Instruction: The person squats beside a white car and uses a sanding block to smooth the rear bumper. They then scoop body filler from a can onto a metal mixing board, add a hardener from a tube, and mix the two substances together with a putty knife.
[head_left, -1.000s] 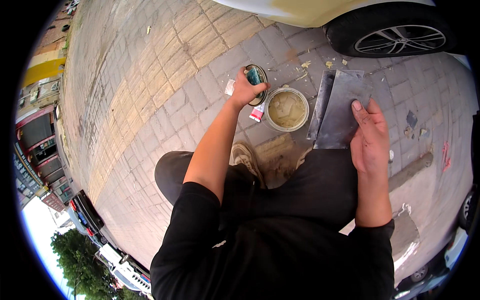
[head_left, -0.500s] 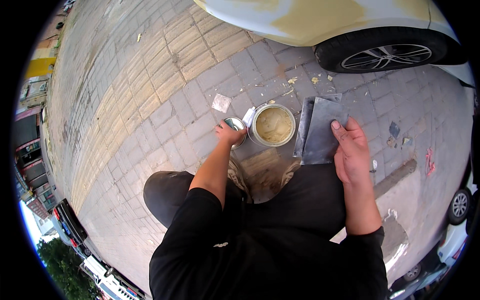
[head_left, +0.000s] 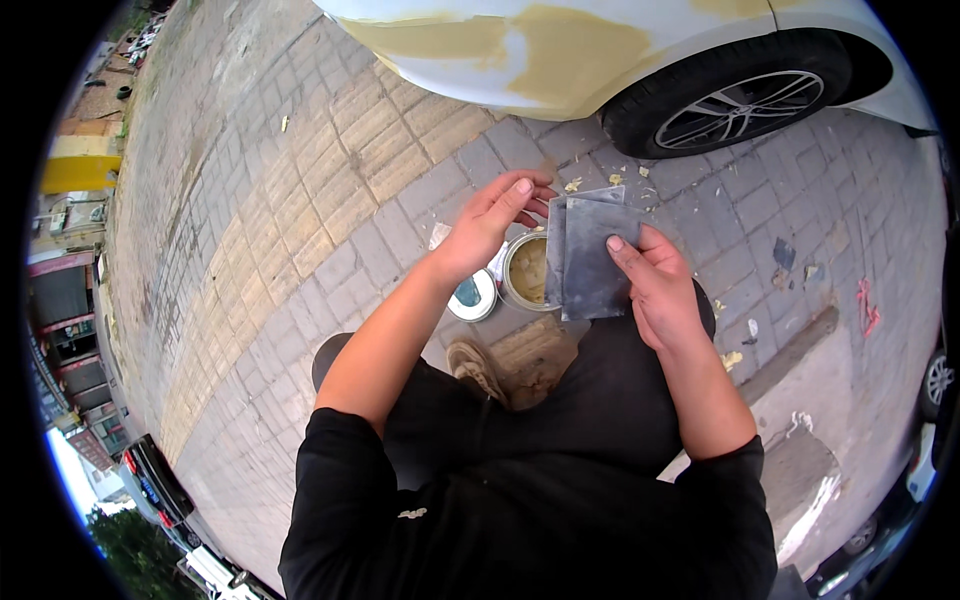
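In the head view, grasping with the right hand (head_left: 657, 285) a pair of thin, dark grey, rectangular metal-looking sheets (head_left: 598, 265), overlapped and pinched at the right side with the thumb on the upper face. Holding out the left hand (head_left: 503, 212) released, with nothing in it and with fingers loosely bent just beside the upper left corner of the sheets; unable to tell touching from apart. Showing below the left hand's fingers, partly hidden by the sheets, a round, pale-rimmed can (head_left: 506, 280) of beige paste (head_left: 528, 270). Showing below the left wrist, just beside the can, a round, white-rimmed disc (head_left: 477, 309) with a teal patch. Showing beyond both hands a white car body with yellowish patches (head_left: 570, 60) and a black tyre (head_left: 637, 118) on grey brick paving (head_left: 440, 165).
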